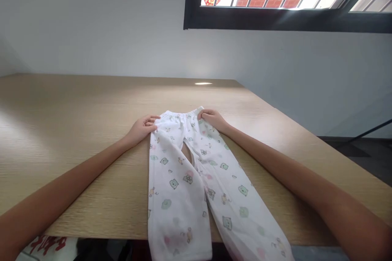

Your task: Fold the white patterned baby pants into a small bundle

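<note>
A pair of white pants (226,179) with small green, pink and brown cartoon prints lies spread on the wooden table, its gathered elastic waistband on the far side. Both legs run toward me and hang over the table's near edge. The two legs touch or overlap below the crotch, and a narrow gap between them shows the wood. At the waistband's left corner, my left hand (143,129) pinches the fabric between thumb and fingers. My right hand (213,119) grips the waistband's right corner with curled fingers.
The light wooden table (76,102) reaches back to a grey-white wall (122,20). Its right edge slants toward me. A dark-framed barred window (266,18) is at the upper right. Below the near edge, a white item with red markings (52,246) shows partly.
</note>
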`<state>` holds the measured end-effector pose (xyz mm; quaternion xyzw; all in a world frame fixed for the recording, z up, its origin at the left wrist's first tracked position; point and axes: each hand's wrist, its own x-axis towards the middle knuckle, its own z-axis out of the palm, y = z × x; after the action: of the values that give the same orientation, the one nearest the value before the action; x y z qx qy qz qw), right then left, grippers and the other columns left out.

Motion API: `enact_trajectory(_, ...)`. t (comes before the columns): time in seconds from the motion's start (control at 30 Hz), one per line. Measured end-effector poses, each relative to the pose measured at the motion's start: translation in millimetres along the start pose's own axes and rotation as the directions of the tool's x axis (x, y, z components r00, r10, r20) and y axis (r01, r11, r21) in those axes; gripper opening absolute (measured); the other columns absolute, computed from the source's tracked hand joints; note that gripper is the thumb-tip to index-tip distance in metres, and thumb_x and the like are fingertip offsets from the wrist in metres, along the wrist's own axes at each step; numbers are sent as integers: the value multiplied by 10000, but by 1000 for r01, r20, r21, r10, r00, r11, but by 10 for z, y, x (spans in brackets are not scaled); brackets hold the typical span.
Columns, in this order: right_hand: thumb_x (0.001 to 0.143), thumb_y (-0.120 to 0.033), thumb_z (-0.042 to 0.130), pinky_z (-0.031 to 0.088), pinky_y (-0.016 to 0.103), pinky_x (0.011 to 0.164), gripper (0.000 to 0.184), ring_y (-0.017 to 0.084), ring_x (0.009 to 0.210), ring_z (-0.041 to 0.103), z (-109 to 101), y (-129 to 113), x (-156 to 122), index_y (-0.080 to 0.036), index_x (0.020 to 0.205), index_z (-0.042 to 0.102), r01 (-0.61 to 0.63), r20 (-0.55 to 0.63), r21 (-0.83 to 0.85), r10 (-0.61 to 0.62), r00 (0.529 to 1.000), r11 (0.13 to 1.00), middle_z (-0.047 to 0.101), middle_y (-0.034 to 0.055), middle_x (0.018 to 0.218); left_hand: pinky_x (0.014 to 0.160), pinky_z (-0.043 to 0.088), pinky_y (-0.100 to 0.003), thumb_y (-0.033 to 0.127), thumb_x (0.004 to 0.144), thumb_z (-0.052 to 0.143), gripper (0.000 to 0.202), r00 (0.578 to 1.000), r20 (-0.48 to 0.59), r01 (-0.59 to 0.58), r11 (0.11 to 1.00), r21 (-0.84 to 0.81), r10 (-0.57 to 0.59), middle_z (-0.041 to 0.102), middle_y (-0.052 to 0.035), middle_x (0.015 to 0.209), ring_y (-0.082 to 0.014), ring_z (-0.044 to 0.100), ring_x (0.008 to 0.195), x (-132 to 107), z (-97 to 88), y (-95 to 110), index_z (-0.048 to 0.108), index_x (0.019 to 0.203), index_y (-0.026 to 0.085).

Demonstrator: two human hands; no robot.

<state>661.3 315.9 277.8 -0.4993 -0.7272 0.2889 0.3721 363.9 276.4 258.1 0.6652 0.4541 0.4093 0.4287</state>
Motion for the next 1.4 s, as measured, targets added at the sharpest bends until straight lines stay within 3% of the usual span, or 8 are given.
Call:
enact_trajectory(0.13,645,-252,397,374,241,584,275,146,625,505,-16,61,140,-150,641,653,-14,13,-93,16,1000,996,595,16,670,662,416,-238,259,727,432,282,992,-84,-54,927,371,91,599,-24,865,-148,543,746,245,-124,-79,653,877,167)
enact_trajectory(0.37,672,-186,440,412,341,783,241,221,851,523,-45,116,312,-160,734,672,117,-60,-304,-142,988,945,574,82,978,841,393,-296,244,734,428,326,974,-144,-86,866,493,178,538,-77,1111,-200,520,930,508,-245,-157,649,953,146)
enact_trajectory(0.57,796,-166,377,289,429,974,317,264,1120,392,288,-91,178,-147,988,629,372,106,-528,-376,921,764,522,109,1155,931,325,-286,195,773,354,341,924,222,-381,700,604,311,595,0,1088,-187,496,1033,447,-164,-24,658,926,213)
enact_trajectory(0.77,915,-347,261,225,408,1026,471,234,1253,279,301,-47,293,-135,1321,370,375,382,-576,-166,909,727,316,91,1380,807,397,-264,278,814,339,366,931,303,-351,718,601,202,643,-31,979,-189,566,871,813,-96,62,626,1018,177)
enact_trajectory(1.07,915,-271,287,252,450,1004,417,255,1235,306,180,-172,260,-111,1282,404,390,382,-628,-170,908,673,364,129,1343,1066,53,-404,437,918,164,524,857,505,-463,580,670,101,130,-49,1456,-216,92,1330,501,136,-71,223,1382,201)
enact_trajectory(1.17,875,-147,322,370,386,919,336,220,1100,448,557,-534,18,-132,1149,516,561,443,-511,-359,821,651,515,108,1185,1066,66,-392,463,917,169,536,852,514,-474,564,676,100,91,-57,1462,-214,61,1334,377,96,-77,169,1395,221)
enact_trajectory(1.3,873,-249,449,319,405,963,267,240,1122,402,1042,-959,-529,-117,1080,554,820,645,-305,-529,552,484,511,112,1178,1069,56,-373,430,917,229,518,822,559,-528,515,675,110,78,-52,1462,-210,26,1337,336,49,-53,197,1388,216)
enact_trajectory(1.4,893,-399,433,251,436,1007,511,281,1200,309,1186,-1112,-932,-49,1263,394,840,665,-258,-543,513,477,386,151,1315,1068,63,-363,398,936,156,465,828,552,-518,516,682,102,105,-10,1460,-189,63,1336,346,38,-12,225,1377,267)
